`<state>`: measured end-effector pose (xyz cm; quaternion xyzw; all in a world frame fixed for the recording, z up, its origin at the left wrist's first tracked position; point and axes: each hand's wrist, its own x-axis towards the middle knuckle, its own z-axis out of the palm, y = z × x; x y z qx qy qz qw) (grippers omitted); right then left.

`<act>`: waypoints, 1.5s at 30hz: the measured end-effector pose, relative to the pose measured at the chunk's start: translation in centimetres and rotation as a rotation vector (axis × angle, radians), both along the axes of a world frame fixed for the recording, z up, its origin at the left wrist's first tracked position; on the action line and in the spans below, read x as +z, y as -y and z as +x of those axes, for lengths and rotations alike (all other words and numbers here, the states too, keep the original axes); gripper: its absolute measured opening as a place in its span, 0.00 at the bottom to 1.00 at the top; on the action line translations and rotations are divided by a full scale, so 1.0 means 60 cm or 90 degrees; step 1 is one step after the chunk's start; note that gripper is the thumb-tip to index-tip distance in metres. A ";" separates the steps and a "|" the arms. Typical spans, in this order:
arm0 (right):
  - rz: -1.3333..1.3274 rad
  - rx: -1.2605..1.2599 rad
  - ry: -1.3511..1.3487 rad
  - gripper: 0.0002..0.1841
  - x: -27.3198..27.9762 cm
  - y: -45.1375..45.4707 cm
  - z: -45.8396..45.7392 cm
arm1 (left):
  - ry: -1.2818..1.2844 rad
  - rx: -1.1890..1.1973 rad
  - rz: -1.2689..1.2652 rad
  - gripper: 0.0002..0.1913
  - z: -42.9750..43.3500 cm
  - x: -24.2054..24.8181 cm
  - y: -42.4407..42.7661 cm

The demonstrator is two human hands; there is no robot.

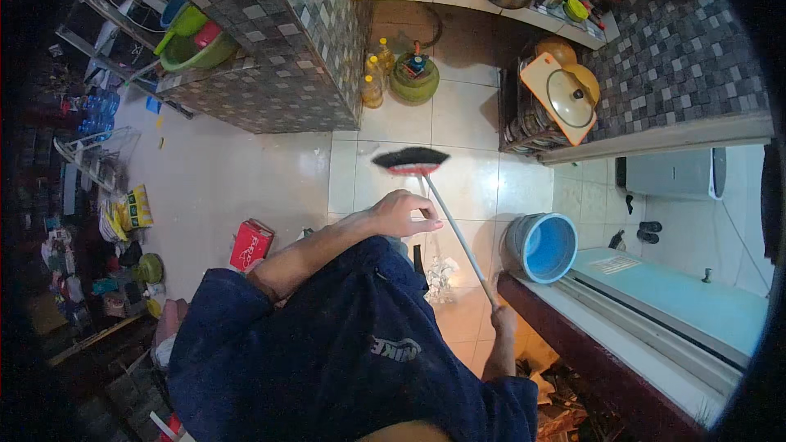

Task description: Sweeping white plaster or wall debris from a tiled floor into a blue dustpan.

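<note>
My right hand (503, 320) grips the wooden-coloured end of a broom's pale handle (457, 230). The broom's head (411, 161), with black bristles and a red-and-white base, is over the tiled floor ahead of me and looks slightly blurred. My left hand (406, 213) is in front of my body, its fingers curved and the thumb apart, holding nothing. It is close to the handle, and no contact shows. On the floor between my body and the handle, a pale crumpled heap (441, 279) is visible; its material is unclear.
A blue-lined bucket (548, 247) stands at the right beside a ledge (614, 331). Ahead are a green gas cylinder (414, 81), bottles of yellow liquid (372, 92) and a rack holding a cutting board (552, 95). A tiled partition (295, 67) juts from the left; a red box (252, 244) is nearby.
</note>
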<state>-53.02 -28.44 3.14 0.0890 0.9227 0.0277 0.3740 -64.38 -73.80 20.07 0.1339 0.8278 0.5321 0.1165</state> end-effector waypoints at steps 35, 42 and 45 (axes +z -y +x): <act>-0.325 -0.245 -0.135 0.17 -0.029 0.183 -0.013 | 0.031 -0.001 -0.012 0.10 -0.007 0.001 0.048; -0.136 -0.162 -0.080 0.27 -0.056 0.229 -0.029 | 0.081 0.030 -0.022 0.10 0.003 -0.006 0.061; -0.070 -0.140 -0.020 0.32 0.018 0.192 0.019 | 0.099 0.023 -0.032 0.10 0.007 -0.016 0.068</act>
